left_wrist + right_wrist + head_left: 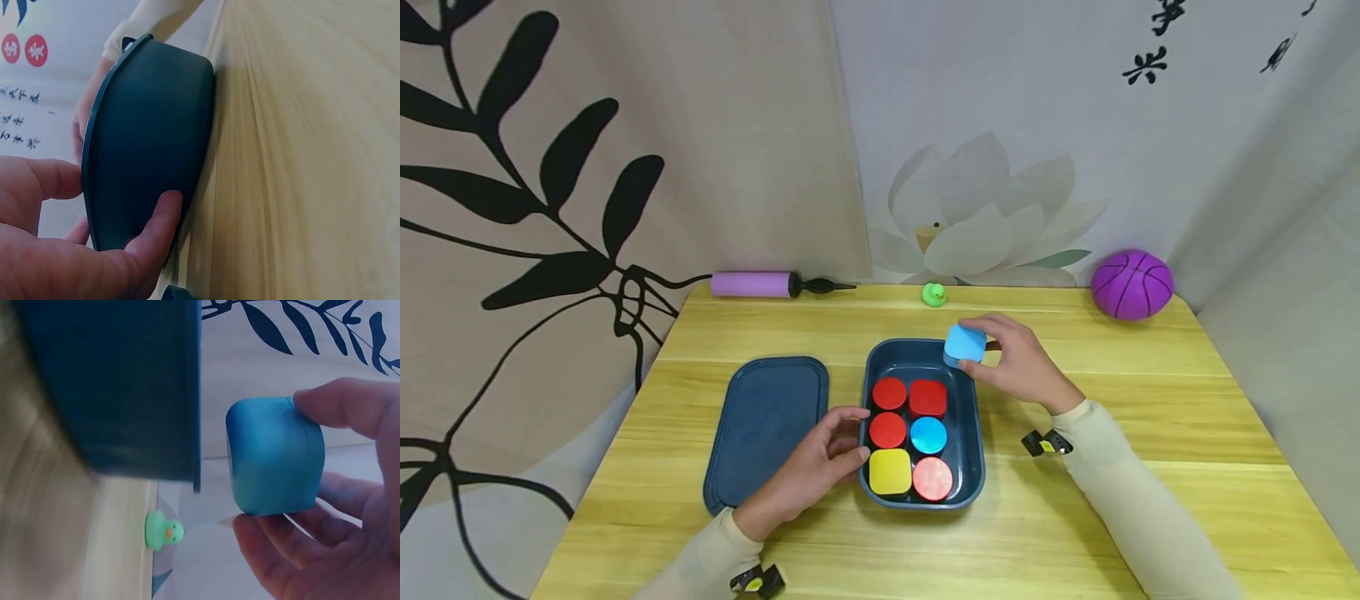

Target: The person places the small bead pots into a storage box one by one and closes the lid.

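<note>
My right hand pinches a small light blue rounded-square box between thumb and fingers, above the far right corner of a dark blue tub. The right wrist view shows this box with a lid seam, apart from the tub's rim. My left hand rests its fingertips and thumb on the tub's left side; the left wrist view shows the thumb against the outer wall. Inside the tub are red round pieces, a red square one, a blue round one, a yellow square one and a pink round one.
A dark blue lid lies left of the tub, partly behind my left hand. Along the table's back edge are a purple hand pump, a green toy duck and a purple ball. Printed cloth hangs behind the wooden table.
</note>
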`<control>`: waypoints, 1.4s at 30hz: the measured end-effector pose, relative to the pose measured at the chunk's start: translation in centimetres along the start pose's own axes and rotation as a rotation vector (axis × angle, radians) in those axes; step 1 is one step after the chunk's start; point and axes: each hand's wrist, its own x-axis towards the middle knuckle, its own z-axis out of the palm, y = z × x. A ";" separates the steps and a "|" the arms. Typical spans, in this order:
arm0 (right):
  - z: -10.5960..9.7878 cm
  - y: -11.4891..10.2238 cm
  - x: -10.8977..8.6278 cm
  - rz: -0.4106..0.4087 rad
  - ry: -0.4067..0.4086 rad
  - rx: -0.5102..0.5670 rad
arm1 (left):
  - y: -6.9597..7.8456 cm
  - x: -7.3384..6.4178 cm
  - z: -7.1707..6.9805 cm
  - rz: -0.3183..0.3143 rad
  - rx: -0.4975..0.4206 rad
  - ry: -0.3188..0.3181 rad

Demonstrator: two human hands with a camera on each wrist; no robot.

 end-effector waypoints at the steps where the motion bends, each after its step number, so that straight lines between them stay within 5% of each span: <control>1: 0.2 -0.2 0.2 -0.003 -0.004 -0.001 | 0.0 0.0 0.0 0.002 0.002 0.000; 16: 3.4 -1.8 2.8 -0.006 -0.105 0.030 | -0.1 0.3 0.2 0.018 0.022 0.000; 29: 6.3 -1.7 3.3 -0.097 -0.109 -0.053 | 0.1 0.3 0.1 0.017 0.037 -0.004; 37: 7.1 -1.9 3.5 -0.072 -0.132 -0.112 | 0.2 0.4 0.0 0.012 0.033 0.002; 42: 7.2 -1.8 3.3 -0.053 -0.145 -0.036 | 0.1 0.4 -0.1 0.008 0.026 -0.002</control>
